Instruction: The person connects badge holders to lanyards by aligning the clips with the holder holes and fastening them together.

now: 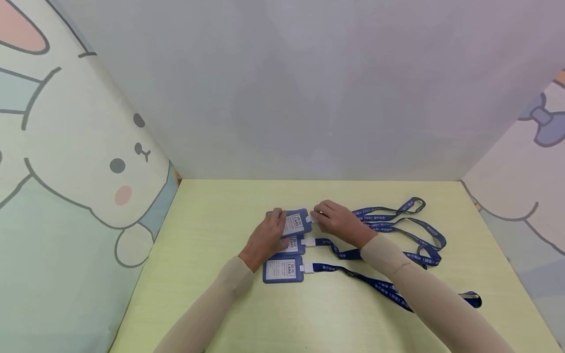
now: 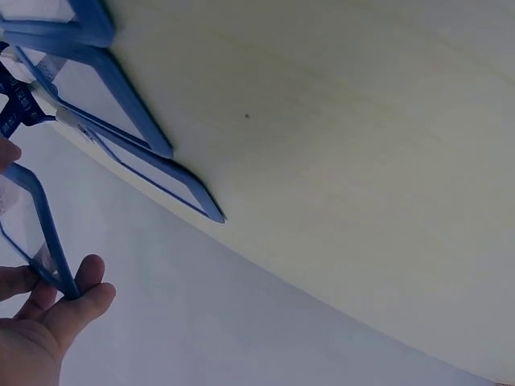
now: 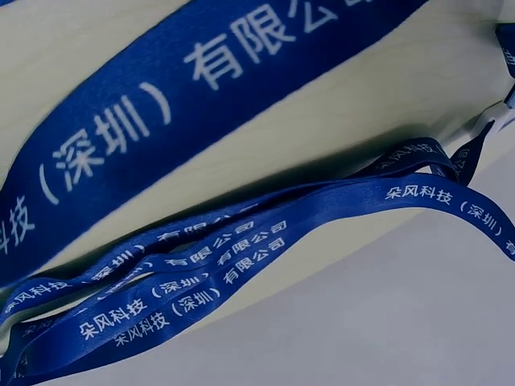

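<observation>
My left hand [image 1: 265, 239] grips the left end of a blue-framed ID badge holder [image 1: 295, 223], raised and slightly tilted above the others. In the left wrist view, the thumb and fingers pinch the edge of this holder [image 2: 47, 229]. At its right end, my right hand [image 1: 340, 223] has its fingertips at the white clip [image 1: 313, 217], and seems to pinch it. A second badge holder [image 1: 293, 246] lies just below, partly covered by the left hand. Lower still, a third badge holder [image 1: 282, 269] lies flat. The right wrist view shows blue lanyards [image 3: 201, 257] but not the hand.
Blue lanyards [image 1: 388, 289] with white lettering spread rightward across the pale yellow table [image 1: 212, 220], partly under the right forearm. A grey wall [image 1: 309, 122] stands at the table's far edge. Cartoon-printed panels [image 1: 75, 147] flank both sides.
</observation>
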Tool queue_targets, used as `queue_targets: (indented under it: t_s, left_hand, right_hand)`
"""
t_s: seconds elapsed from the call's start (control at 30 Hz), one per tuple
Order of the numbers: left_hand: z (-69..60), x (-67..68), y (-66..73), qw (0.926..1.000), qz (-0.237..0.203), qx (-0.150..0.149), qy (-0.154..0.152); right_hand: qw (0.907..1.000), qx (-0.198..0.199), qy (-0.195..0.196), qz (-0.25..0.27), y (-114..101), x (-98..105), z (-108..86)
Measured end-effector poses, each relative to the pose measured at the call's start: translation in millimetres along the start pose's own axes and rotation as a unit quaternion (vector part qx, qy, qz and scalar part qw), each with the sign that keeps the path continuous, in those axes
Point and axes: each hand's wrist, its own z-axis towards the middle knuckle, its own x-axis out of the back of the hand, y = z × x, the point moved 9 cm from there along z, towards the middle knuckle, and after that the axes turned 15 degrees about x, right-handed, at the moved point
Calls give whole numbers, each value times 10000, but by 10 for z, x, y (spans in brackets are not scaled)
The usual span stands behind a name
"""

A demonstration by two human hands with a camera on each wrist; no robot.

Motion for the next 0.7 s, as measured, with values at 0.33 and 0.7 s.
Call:
queue_targets:
  t_s: [0.33, 0.7]
  left_hand:
    - [60, 104, 56, 9997, 60, -222, 69]
    - [176, 103, 6, 9989, 437, -143, 72]
  right_hand:
    - [9999, -89, 47, 116, -1, 8, -56]
    - [9983, -500, 145, -258, 92, 13, -10]
